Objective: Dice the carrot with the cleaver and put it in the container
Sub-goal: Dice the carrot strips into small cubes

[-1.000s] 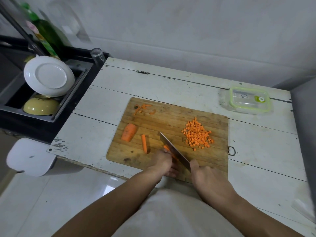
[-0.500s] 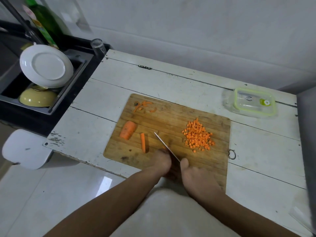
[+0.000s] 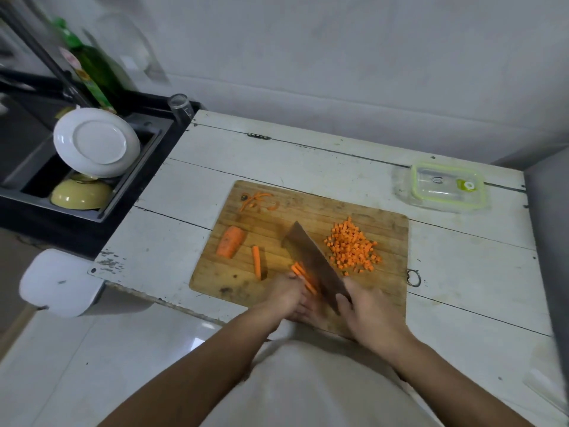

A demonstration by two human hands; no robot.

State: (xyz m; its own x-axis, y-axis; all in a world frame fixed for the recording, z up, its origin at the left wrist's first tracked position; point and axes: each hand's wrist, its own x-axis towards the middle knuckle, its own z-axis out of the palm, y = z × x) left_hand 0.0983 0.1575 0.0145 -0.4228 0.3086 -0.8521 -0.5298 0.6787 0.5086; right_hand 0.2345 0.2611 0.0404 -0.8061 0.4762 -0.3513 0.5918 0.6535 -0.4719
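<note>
On the wooden cutting board (image 3: 385,291), my right hand (image 3: 369,309) grips the cleaver (image 3: 314,260) by its handle, the blade tilted so its flat side shows. My left hand (image 3: 286,297) holds down a bundle of carrot sticks (image 3: 303,276) right beside the blade. A heap of diced carrot (image 3: 351,245) lies to the right of the blade. A carrot chunk (image 3: 231,241) and one loose stick (image 3: 256,261) lie to the left. The clear container with a green-rimmed lid (image 3: 446,188) stands at the table's back right, lid on.
Carrot peel scraps (image 3: 255,201) lie at the board's back left. Left of the white table (image 3: 308,161) is a black sink (image 3: 144,167) with a white plate (image 3: 95,142), a yellow bowl (image 3: 80,195), a green bottle (image 3: 95,72) and a glass (image 3: 181,107).
The cleaver has tipped from edge-on to showing its flat side, and its tip has moved away from me. The carrot sticks under my left hand now show beside the blade.
</note>
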